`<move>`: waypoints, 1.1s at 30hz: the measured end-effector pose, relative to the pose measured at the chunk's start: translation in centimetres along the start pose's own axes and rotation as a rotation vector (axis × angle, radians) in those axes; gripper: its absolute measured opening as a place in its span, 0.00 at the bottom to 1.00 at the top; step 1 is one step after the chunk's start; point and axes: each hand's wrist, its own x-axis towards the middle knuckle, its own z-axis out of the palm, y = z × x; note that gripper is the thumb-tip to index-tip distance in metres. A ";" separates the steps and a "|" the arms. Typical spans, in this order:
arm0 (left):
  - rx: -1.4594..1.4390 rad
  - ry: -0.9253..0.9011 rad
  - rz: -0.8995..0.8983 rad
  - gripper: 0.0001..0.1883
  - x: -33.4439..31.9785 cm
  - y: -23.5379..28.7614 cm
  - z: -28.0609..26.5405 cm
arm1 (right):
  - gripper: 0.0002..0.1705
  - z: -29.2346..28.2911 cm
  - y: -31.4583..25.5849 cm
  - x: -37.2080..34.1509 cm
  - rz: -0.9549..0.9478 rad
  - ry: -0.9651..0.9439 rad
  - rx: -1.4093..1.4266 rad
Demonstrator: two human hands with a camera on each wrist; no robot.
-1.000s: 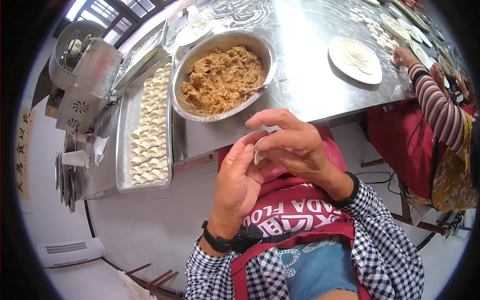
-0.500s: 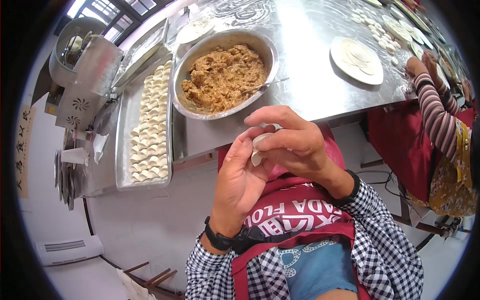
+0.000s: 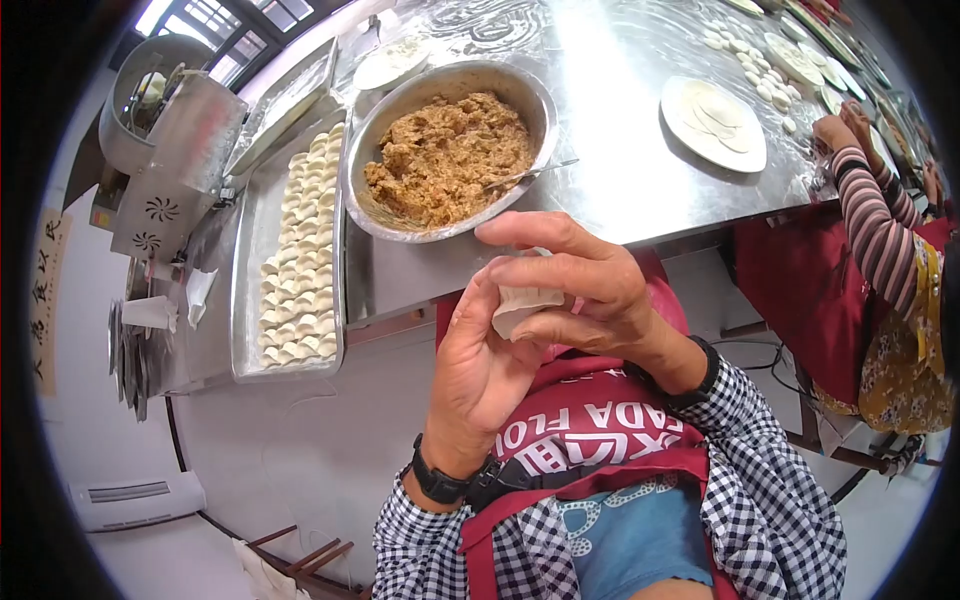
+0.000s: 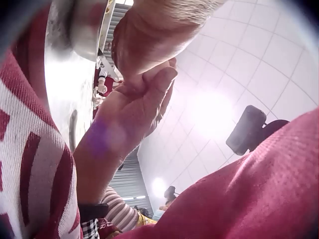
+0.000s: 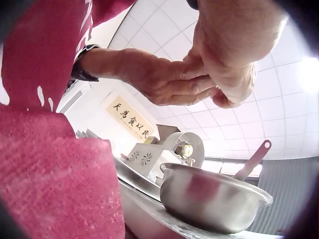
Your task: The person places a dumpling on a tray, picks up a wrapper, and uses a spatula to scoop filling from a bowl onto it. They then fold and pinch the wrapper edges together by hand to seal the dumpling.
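In the head view a pale dough piece [image 3: 522, 306] is held between the two hands, above the apron. The left hand [image 3: 478, 365] cups it from the left, with curled fingers against it. From the right, the right hand [image 3: 590, 290] pinches the dough with thumb and fingers. Both wrist views show the left hand [image 5: 154, 79] and right hand [image 4: 124, 117] meeting at the fingers, and the dough is hidden there. Behind the hands stands a metal bowl [image 3: 547, 125] of brown filling [image 3: 450, 150], a utensil handle over its rim.
Left of the bowl lies a tray [image 3: 240, 335] with rows of folded dumplings [image 3: 305, 265]. A plate of flat wrappers [image 3: 745, 155] sits on the metal table [image 3: 600, 190] at right. Another person in striped sleeves [image 3: 870, 215] works at the far right; a machine [image 3: 185, 150] stands at left.
The dough between the hands has turned and shows a broader face now. The right fingers have shifted slightly left over it. At the far right, the other person's hands have moved.
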 end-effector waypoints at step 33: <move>0.098 -0.109 0.061 0.23 0.2 -0.1 0.3 | 0.10 0.2 0.9 -1.6 0.144 -0.038 0.228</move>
